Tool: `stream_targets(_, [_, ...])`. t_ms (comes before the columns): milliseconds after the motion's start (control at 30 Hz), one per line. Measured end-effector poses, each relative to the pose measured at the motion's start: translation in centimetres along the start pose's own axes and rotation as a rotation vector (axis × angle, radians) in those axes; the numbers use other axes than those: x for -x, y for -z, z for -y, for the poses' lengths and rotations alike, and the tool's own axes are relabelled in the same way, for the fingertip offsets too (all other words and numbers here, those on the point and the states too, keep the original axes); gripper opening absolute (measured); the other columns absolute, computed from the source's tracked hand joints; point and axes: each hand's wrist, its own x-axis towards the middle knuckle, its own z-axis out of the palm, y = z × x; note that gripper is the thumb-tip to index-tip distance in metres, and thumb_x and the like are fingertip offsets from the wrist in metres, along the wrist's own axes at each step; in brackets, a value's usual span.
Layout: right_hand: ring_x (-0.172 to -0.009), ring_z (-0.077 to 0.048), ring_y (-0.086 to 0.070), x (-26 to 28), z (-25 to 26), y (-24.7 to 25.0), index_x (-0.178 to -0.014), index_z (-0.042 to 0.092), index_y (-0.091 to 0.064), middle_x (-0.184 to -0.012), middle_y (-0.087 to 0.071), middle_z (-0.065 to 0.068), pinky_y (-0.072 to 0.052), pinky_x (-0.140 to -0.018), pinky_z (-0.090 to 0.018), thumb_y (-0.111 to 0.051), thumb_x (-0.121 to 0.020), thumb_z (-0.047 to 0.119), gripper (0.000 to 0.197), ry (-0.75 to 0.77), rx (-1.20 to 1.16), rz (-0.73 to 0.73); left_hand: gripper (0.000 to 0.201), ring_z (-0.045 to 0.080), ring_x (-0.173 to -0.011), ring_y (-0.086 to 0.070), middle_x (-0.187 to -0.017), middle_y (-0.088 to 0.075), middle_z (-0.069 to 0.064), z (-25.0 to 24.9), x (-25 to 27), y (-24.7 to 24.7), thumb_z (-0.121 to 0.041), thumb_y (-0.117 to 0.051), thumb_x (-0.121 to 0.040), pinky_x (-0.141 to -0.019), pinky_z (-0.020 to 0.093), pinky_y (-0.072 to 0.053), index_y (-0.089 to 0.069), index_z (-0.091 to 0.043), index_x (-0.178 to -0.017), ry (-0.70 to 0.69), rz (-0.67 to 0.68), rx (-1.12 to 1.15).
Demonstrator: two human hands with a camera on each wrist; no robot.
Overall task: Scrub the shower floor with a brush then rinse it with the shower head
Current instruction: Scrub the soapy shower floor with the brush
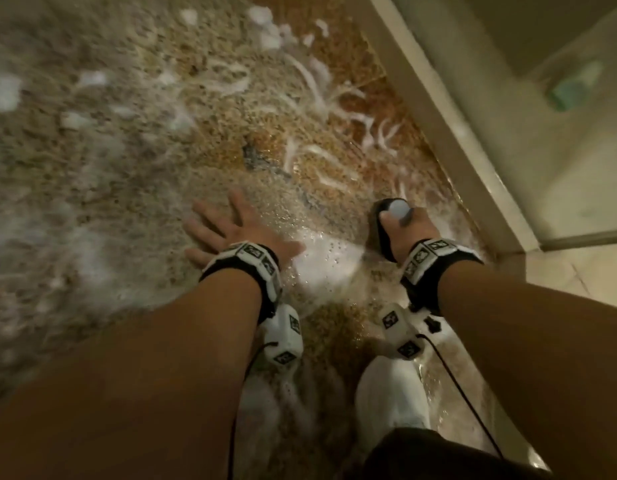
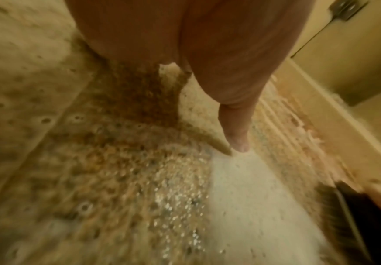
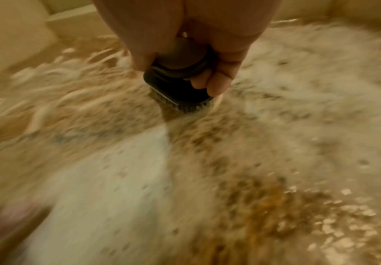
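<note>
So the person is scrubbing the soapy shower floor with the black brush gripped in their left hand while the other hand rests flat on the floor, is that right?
Not quite: the black brush is gripped in the right hand, as the right wrist view shows. The left hand is the one resting flat, fingers spread, on the soapy shower floor.

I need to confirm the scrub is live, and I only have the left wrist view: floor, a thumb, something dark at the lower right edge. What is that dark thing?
Observer: A black brush; the right hand grips it, bristles on the pebbled shower floor.
Operator: And the left hand?
Observer: The left hand lies flat on the floor, fingers spread, holding nothing.
Operator: Any shower head around?
Observer: None in any view; white foam streaks lie ahead of the brush, near the curb.
</note>
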Motion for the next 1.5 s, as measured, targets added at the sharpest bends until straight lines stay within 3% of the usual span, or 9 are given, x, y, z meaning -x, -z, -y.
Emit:
stream_targets(200, [-0.109,-0.035,-0.058,-2.6,-3.9,2.2,-0.137,0.002,-0.048,-0.131,-0.058,-0.017,-0.042,-0.081,-0.039,-0.049,-0.098,0.057,0.067,-0.167,-0.116,-0.122,0.162,0.052,-0.146,0.036,-0.152,0.050,0.025,0.5,-0.2,-1.5,-0.088,-0.076,-0.055,-0.118,0.074,0.010,0.046,-0.033,-0.147,-0.042,-0.031,-0.031])
stream_targets(333, [-0.108,-0.033,-0.057,-0.9,1.0,0.2,-0.153,0.008,-0.026,-0.143,-0.048,-0.009,-0.043,-0.073,-0.033,-0.048,-0.102,0.048,0.069,-0.112,-0.213,-0.080,0.162,0.052,-0.146,0.035,-0.152,0.051,0.025,0.5,-0.2,-1.3,-0.090,-0.074,-0.055,-0.118,0.075,0.007,0.049,-0.033,-0.144,-0.038,-0.018,-0.040])
stream_targets(633, [-0.103,-0.032,-0.063,4.3,8.6,-5.2,-0.149,0.022,-0.030,-0.129,-0.062,-0.010,-0.044,-0.070,-0.032,-0.056,-0.097,0.051,0.065,0.424,0.038,0.308,0.153,0.050,-0.150,0.029,-0.157,0.046,0.021,0.2,-0.3,-1.6,-0.091,-0.068,-0.061,-0.118,0.074,0.004,0.047,-0.036,-0.145,-0.019,-0.085,-0.061])
stream_targets(800, [-0.079,-0.017,-0.058,1.8,0.2,-0.1,-0.138,0.021,-0.041,-0.106,-0.061,0.001,-0.041,-0.065,-0.026,-0.055,-0.097,0.054,0.054,0.173,-0.072,0.110,0.164,0.049,-0.148,0.034,-0.154,0.050,0.020,0.1,-0.1,-1.0,-0.095,-0.072,-0.048,-0.118,0.074,0.008,0.047,-0.035,-0.145,-0.031,-0.012,-0.066])
stream_targets(967, [-0.116,-0.037,-0.058,-1.8,-2.2,3.2,-0.145,0.008,-0.038,-0.137,-0.056,-0.017,-0.037,-0.077,-0.035,-0.052,-0.099,0.053,0.065,-0.134,-0.149,-0.100,0.164,0.050,-0.147,0.036,-0.154,0.049,0.022,0.3,-0.1,-1.2,-0.095,-0.071,-0.049,-0.117,0.075,0.009,0.047,-0.035,-0.145,-0.043,-0.012,-0.079])
stream_targets(1167, [-0.076,-0.018,-0.057,2.5,5.8,-3.2,-0.150,0.010,-0.026,-0.116,-0.060,-0.010,-0.039,-0.055,-0.023,-0.047,-0.104,0.037,0.057,0.169,-0.154,0.196,0.162,0.049,-0.148,0.034,-0.156,0.047,0.022,0.3,0.0,-1.5,-0.094,-0.071,-0.050,-0.118,0.074,0.008,0.044,-0.035,-0.147,-0.048,-0.045,-0.086])
stream_targets(1267, [-0.092,-0.028,-0.064,3.9,6.8,-4.9,-0.145,0.016,-0.032,-0.119,-0.063,-0.012,-0.044,-0.064,-0.028,-0.053,-0.100,0.046,0.058,0.389,0.045,0.282,0.160,0.049,-0.148,0.034,-0.156,0.047,0.021,0.2,0.2,-1.4,-0.094,-0.070,-0.053,-0.118,0.074,0.006,0.045,-0.035,-0.147,-0.038,-0.053,-0.083])
stream_targets(1400, [-0.083,-0.016,-0.060,0.8,2.4,-0.1,-0.144,0.016,-0.037,-0.109,-0.060,0.001,-0.042,-0.068,-0.022,-0.054,-0.099,0.050,0.059,0.238,-0.040,0.112,0.161,0.050,-0.147,0.036,-0.155,0.049,0.022,0.4,0.2,-1.1,-0.096,-0.067,-0.049,-0.117,0.075,0.007,0.048,-0.035,-0.144,-0.052,-0.018,-0.067])
stream_targets(1500, [-0.110,-0.033,-0.062,-3.8,-2.6,4.3,-0.136,0.008,-0.051,-0.125,-0.062,-0.014,-0.039,-0.085,-0.031,-0.053,-0.096,0.053,0.060,0.040,-0.097,-0.089,0.161,0.049,-0.147,0.036,-0.154,0.050,0.021,0.4,0.2,-1.1,-0.096,-0.068,-0.050,-0.117,0.075,0.008,0.049,-0.036,-0.144,-0.052,-0.012,-0.062])
